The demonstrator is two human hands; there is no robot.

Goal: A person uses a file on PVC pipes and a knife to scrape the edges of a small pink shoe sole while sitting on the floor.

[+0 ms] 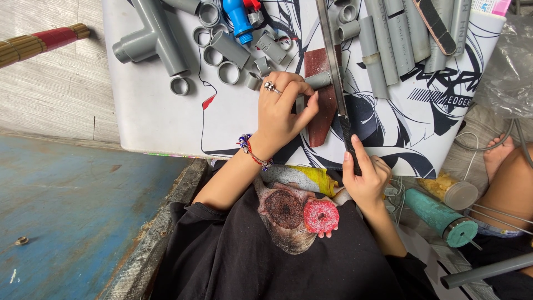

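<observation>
I have only the one head camera, worn high and looking almost straight down. It sits close above my lap and the white printed bench (pixel 166 122), whose far edge runs off the top. Floor shows at left, another person's foot (pixel 497 155) at right.

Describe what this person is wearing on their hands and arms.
No gloves. The left hand has a small flower-shaped ring, and its wrist carries a red and blue beaded bracelet. The right hand is bare. Both arms emerge from black sleeves.
</observation>
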